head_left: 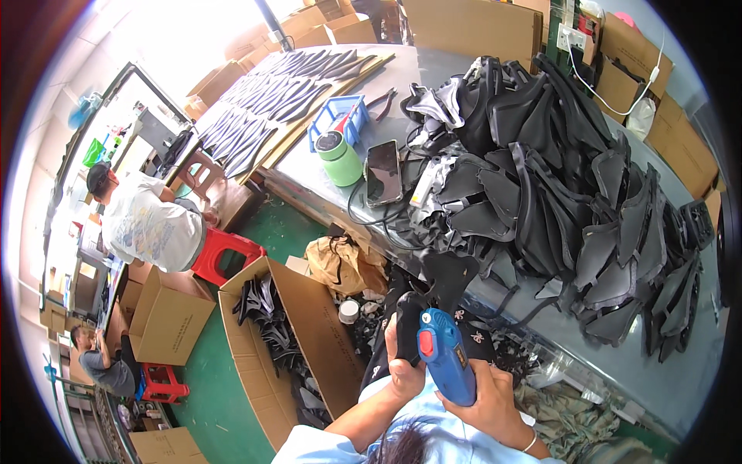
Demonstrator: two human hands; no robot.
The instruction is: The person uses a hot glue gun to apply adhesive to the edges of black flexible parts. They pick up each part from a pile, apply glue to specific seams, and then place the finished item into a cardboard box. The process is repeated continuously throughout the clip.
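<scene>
My right hand is wrapped round the body of a blue handheld power tool with a red button; its working end points away from me and I cannot make it out. Close beside it on the left, my left hand grips a black moulded piece, thumb on the near end. Whether the tool touches this piece is unclear. Just beyond my hands, a large heap of curved black moulded pieces covers much of the grey table. Some hang over the edge near me.
A phone, a green bottle, a blue basket and pliers lie left of the heap. An open carton of black pieces stands at my left. Two people sit on red stools farther left.
</scene>
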